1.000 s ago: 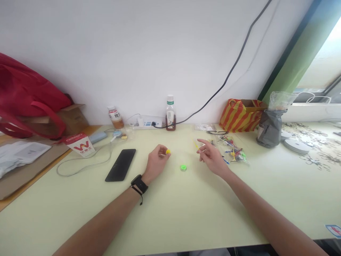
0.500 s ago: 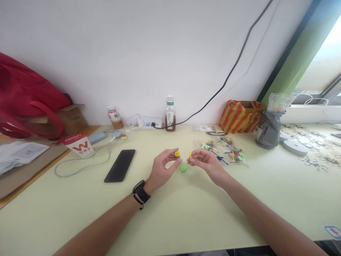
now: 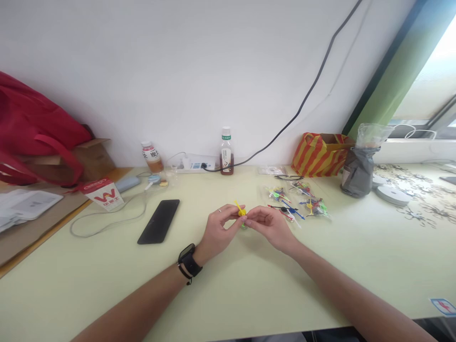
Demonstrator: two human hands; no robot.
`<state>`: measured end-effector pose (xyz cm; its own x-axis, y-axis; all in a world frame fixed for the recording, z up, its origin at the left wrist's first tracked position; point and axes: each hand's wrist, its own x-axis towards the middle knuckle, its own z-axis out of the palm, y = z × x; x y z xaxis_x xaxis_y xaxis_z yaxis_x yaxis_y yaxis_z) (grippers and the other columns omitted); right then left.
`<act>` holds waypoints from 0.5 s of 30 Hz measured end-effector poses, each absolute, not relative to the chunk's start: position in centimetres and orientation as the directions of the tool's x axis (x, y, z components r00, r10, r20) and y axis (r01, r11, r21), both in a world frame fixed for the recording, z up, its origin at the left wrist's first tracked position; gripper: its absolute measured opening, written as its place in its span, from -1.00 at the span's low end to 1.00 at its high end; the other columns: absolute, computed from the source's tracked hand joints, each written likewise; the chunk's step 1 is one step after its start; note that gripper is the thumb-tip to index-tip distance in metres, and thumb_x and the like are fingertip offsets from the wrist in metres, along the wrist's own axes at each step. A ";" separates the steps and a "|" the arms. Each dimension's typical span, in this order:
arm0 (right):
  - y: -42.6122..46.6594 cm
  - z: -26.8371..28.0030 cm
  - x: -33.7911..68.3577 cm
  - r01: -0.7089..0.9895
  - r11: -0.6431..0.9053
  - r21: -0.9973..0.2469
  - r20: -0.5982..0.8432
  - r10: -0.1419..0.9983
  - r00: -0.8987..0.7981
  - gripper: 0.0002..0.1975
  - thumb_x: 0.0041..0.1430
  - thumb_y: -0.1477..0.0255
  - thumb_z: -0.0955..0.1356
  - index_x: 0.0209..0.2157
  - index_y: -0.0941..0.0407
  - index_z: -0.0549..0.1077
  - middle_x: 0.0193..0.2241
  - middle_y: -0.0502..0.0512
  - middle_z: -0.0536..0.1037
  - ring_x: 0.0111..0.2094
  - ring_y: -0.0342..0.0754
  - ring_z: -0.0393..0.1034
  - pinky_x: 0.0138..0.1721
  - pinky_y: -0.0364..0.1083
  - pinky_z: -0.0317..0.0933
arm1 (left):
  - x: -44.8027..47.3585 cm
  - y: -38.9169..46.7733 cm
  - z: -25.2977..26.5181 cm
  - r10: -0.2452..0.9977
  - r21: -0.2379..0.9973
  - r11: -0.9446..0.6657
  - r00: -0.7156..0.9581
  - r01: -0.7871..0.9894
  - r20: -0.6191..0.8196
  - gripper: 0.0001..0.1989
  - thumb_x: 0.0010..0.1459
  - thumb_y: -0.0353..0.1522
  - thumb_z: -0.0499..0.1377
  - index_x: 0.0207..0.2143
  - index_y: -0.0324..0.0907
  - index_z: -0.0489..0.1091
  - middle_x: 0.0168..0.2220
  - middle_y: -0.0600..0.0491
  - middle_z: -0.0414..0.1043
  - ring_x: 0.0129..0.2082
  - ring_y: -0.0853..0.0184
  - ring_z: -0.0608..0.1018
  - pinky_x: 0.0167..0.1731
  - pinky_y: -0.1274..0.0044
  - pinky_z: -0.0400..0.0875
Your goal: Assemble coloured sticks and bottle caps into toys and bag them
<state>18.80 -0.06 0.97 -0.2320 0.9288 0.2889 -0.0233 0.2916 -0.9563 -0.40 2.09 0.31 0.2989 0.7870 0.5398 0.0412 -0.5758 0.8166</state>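
Observation:
My left hand [image 3: 219, 235] pinches a small round yellow plastic piece [image 3: 242, 213] between thumb and fingers. My right hand [image 3: 273, 229] meets it there, its fingertips closed on a thin yellow plastic stick [image 3: 237, 205], which points up and left across the round piece. Whether the two parts are joined, I cannot tell. Just below the fingertips a small round green piece [image 3: 243, 226] rests on the table, partly hidden by the hands. Loose black, red, blue and white sticks [image 3: 288, 210] lie beyond my right hand.
Clear bags of colourful plastic parts [image 3: 313, 207] lie at the right. A black phone [image 3: 158, 222] is left of my hands. Behind stand a dark drink bottle [image 3: 226, 154] and a power strip [image 3: 195, 164]. A striped bag [image 3: 315, 154] and grey bag [image 3: 358, 173] stand back right.
My hands have come together. The yellow stick has moved left onto the round yellow piece and now leans left, and the green piece is more covered.

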 end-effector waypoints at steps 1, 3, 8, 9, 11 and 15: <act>-0.1 1.0 18.8 0.017 0.316 -0.949 0.304 0.926 -0.224 -0.73 0.19 0.18 0.50 -0.23 0.08 0.58 -0.26 0.12 0.67 -0.25 0.02 0.58 -0.15 0.03 0.48 | -0.4 2.0 0.4 0.785 0.813 -0.581 0.300 0.051 0.542 -0.85 0.25 -0.37 0.31 -0.13 -0.15 0.59 -0.08 -0.07 0.57 -0.15 0.24 0.65 -0.08 0.40 0.63; -0.3 1.1 18.8 0.113 0.377 -0.919 0.348 0.913 -0.210 -0.77 0.25 0.20 0.46 -0.23 0.08 0.56 -0.28 0.11 0.65 -0.26 0.01 0.56 -0.17 0.01 0.47 | -0.6 1.9 0.4 0.781 0.802 -0.591 0.303 0.080 0.546 -0.86 0.24 -0.37 0.31 -0.13 -0.15 0.59 -0.12 -0.06 0.58 -0.19 0.26 0.64 -0.10 0.40 0.62; -0.9 1.8 18.9 0.251 0.476 -0.843 0.435 0.877 -0.202 -0.84 0.33 0.28 0.39 -0.19 0.07 0.54 -0.27 0.10 0.62 -0.27 -0.01 0.52 -0.20 -0.02 0.43 | -0.7 1.7 0.6 0.793 0.799 -0.586 0.297 0.132 0.532 -0.96 0.22 -0.39 0.30 -0.32 -0.17 0.52 -0.28 -0.02 0.59 -0.25 0.26 0.64 -0.18 0.45 0.58; -1.0 1.9 18.9 0.256 0.482 -0.838 0.443 0.875 -0.194 -0.84 0.34 0.29 0.38 -0.18 0.07 0.53 -0.26 0.11 0.62 -0.27 -0.02 0.51 -0.20 -0.02 0.42 | -0.8 1.7 0.7 0.793 0.803 -0.582 0.309 0.131 0.525 -0.95 0.22 -0.40 0.30 -0.33 -0.17 0.51 -0.31 -0.01 0.58 -0.26 0.26 0.63 -0.20 0.46 0.57; -1.1 2.0 19.0 0.262 0.493 -0.830 0.460 0.870 -0.179 -0.83 0.34 0.30 0.37 -0.12 0.06 0.51 -0.24 0.11 0.61 -0.28 -0.02 0.50 -0.19 -0.01 0.41 | -0.8 1.6 0.9 0.787 0.804 -0.579 0.351 0.137 0.507 -0.97 0.20 -0.42 0.29 -0.33 -0.17 0.51 -0.35 0.02 0.57 -0.32 0.29 0.62 -0.23 0.48 0.55; -1.1 2.2 19.2 0.252 0.493 -0.832 0.457 0.869 -0.193 -0.72 0.32 0.31 0.39 0.04 0.03 0.47 -0.27 0.08 0.57 -0.29 -0.03 0.48 -0.19 -0.01 0.40 | -0.6 1.1 1.1 0.764 0.803 -0.571 0.466 0.168 0.446 -0.95 0.17 -0.45 0.28 -0.30 -0.18 0.56 -0.35 0.02 0.55 -0.37 0.33 0.58 -0.26 0.50 0.51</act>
